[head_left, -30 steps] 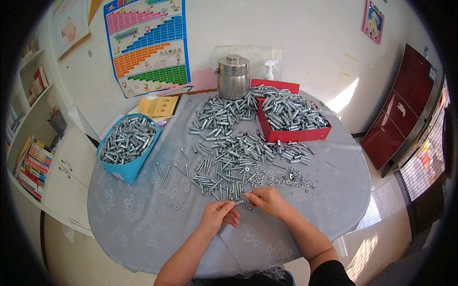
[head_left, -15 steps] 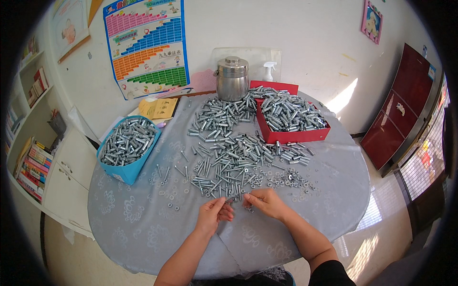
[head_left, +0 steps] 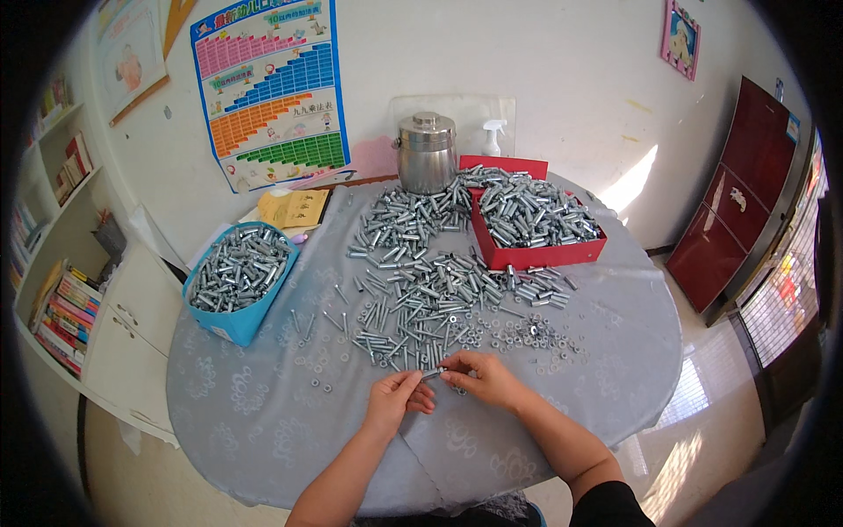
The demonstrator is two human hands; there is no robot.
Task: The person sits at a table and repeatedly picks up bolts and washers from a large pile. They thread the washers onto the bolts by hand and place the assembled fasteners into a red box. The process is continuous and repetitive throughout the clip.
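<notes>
Between my two hands, just above the near part of the table, is a small silvery sleeve anchor bolt (head_left: pixel 431 374). My left hand (head_left: pixel 395 404) pinches its left end between thumb and forefinger, the other fingers loosely curled. At the opposite end, the fingertips of my right hand (head_left: pixel 483 379) close on the bolt; whether they also hold a nut or washer is hidden. Right beyond my hands lie loose long bolts (head_left: pixel 378 344). Several nuts and washers (head_left: pixel 532 332) are scattered to the right of them, and a heap of metal sleeves (head_left: pixel 448 283) lies farther back.
A blue bin (head_left: pixel 239 327) full of metal anchors stands at the left. An open red box (head_left: pixel 546 256), heaped with sleeves, is at the back right. Behind are a steel canister (head_left: pixel 427 158), a white spray bottle (head_left: pixel 493 137) and a yellow booklet (head_left: pixel 293 208). Grey cloth (head_left: pixel 263 439) covers the round table.
My right hand has shifted slightly left and up, closer to my left hand. The bolt between them is now level and more plainly seen. The view has tilted slightly.
</notes>
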